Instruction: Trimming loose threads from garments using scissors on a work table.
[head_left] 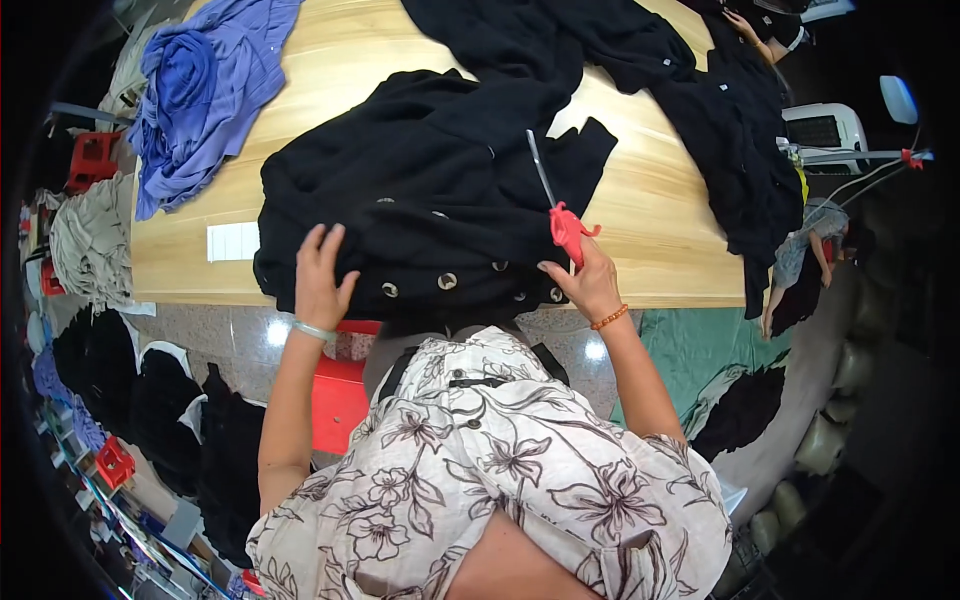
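Note:
A black garment point(400, 170) with several round, shiny buttons or eyelets lies bunched on the table in front of me. My left hand point(322, 278) rests on its left front part, fingers stretched and apart, holding nothing. At the garment's right side, my right hand point(592, 280) has its fingers closed around the red handle of a pair of scissors point(568, 232). The long metal blade points away from me and slightly left, over the black cloth. Part of the handle is hidden by my fingers.
The wooden table point(670, 190) also bears a blue-purple garment point(210, 90) at the far left, a white paper strip point(232, 242), and more black garments point(700, 130) at the back and right. Another person's hand point(742, 28) touches black cloth at the far right. A red stool point(338, 395) stands below.

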